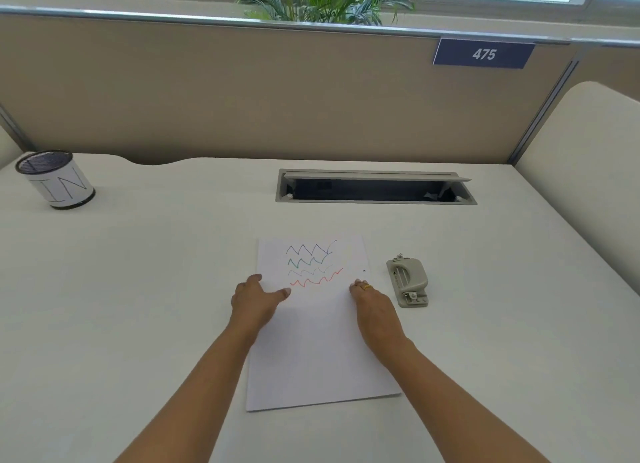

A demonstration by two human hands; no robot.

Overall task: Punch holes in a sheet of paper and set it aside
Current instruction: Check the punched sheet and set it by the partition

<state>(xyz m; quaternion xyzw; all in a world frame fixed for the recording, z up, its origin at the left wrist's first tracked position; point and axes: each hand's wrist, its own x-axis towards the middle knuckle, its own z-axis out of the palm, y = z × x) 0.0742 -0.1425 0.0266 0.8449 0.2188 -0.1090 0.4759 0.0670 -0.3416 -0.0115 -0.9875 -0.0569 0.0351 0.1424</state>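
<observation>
We have the paper (313, 338) lying flat on the desk (138, 289) in front of us, squiggles at its far end, with one small dark dot near its right edge that may be a punched hole. Our left hand (254, 301) rests on the left edge, fingers spread loosely; our right hand (372, 305) presses the right edge, fingers close together, pinching nothing. The punch (408, 279) sits just beside the sheet on the right, untouched. We judge we are squaring or about to lift the sheet; next it must slide into the punch or move aside. A labelled cup (57, 183) stands far left, a cable hatch (375, 187) beyond; nothing blocks us.
</observation>
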